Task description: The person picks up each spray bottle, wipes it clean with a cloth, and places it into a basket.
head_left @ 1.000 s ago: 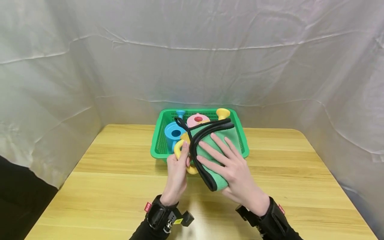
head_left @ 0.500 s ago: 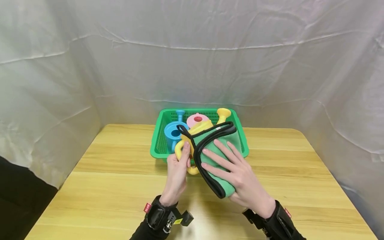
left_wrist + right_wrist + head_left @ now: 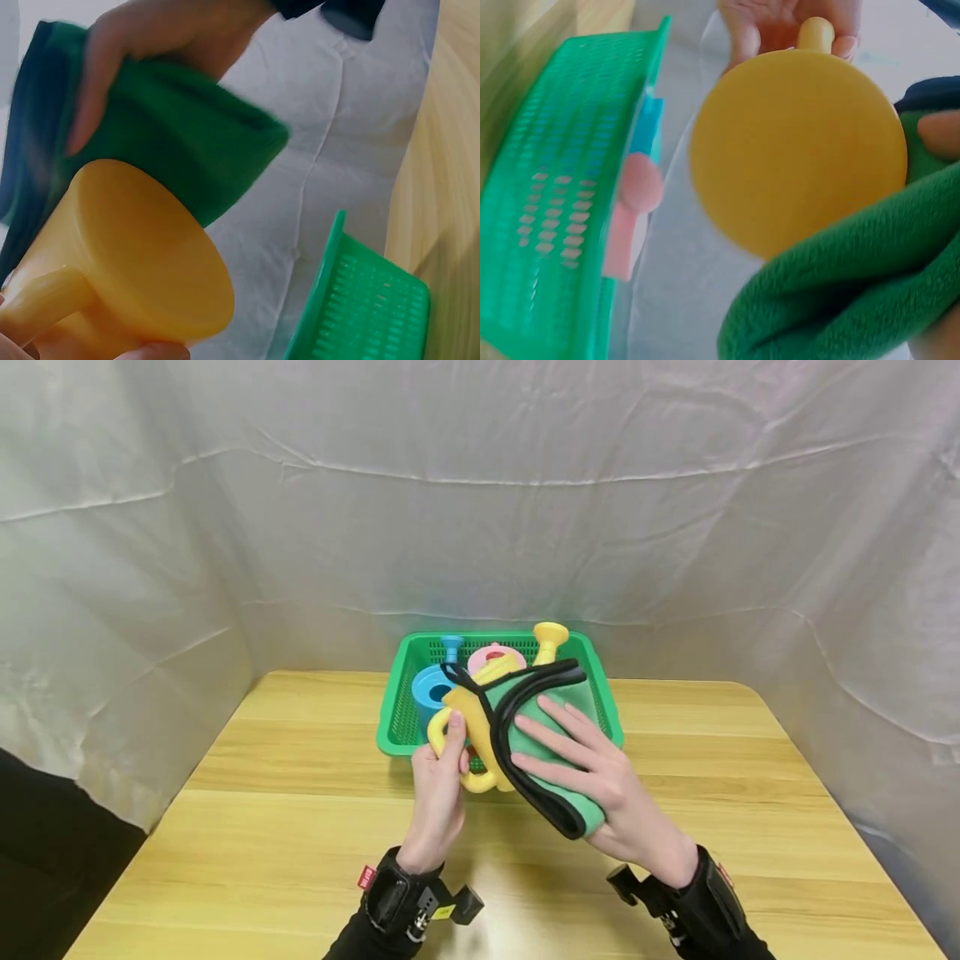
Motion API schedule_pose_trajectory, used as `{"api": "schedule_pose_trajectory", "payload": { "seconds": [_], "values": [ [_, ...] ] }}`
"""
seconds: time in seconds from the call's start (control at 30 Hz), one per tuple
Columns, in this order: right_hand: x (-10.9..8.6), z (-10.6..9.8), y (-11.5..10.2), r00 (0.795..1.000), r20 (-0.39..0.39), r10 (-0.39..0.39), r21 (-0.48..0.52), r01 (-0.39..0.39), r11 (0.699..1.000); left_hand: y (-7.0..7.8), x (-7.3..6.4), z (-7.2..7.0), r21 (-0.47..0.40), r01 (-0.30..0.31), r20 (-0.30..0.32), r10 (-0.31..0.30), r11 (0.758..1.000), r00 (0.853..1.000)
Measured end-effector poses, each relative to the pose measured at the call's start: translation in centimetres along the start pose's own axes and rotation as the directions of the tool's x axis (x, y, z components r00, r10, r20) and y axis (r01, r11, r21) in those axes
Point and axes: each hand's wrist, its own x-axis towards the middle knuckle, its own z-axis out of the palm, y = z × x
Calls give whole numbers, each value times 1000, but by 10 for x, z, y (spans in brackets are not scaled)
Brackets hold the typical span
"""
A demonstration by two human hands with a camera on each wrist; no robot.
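A yellow toy watering can [image 3: 474,720] is tilted above the front of the basket, its round base facing me and its flared spout [image 3: 551,633] pointing away. My left hand [image 3: 437,797] grips its handle [image 3: 438,732], thumb on top. In the right wrist view, the flat base [image 3: 795,150] fills the middle. My right hand [image 3: 600,781] holds a folded green cloth [image 3: 579,688] with black edging against the can's right side. Its fingers lie spread over the cloth, and in the left wrist view one digit [image 3: 96,97] wraps the cloth near the can's base.
Behind the can, a green mesh basket [image 3: 387,697] stands on the wooden table [image 3: 285,760]. Inside it are a blue watering can [image 3: 429,683] and a pink one [image 3: 480,656]. A grey-white sheet [image 3: 480,543] hangs round the back and sides.
The cloth and right hand have shifted right, exposing more of the yellow can's body. The can has tilted slightly, its spout end moving up and left; the left hand keeps its grip.
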Motion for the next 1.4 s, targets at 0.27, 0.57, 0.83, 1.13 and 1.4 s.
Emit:
{"api": "schedule_pose_trajectory", "payload": {
  "seconds": [0.27,0.57,0.83,1.13,1.4],
  "values": [
    [-16,-4,0,995,-27,-94,56,95,994,4,-1,-1,31,-16,28,15,999,999],
    [-2,10,11,994,-114,7,80,2,997,0,-3,0,134,2,64,-11,991,998],
    [-2,9,12,996,-91,-5,90,13,996,0,0,-2,46,25,35,-27,999,999],
    [-26,3,4,996,-77,-46,187,60,981,4,2,-6,55,22,30,-24,998,999],
    [-20,8,9,991,-117,61,218,-34,975,2,-2,-3,173,3,83,-17,985,996]
  ]
}}
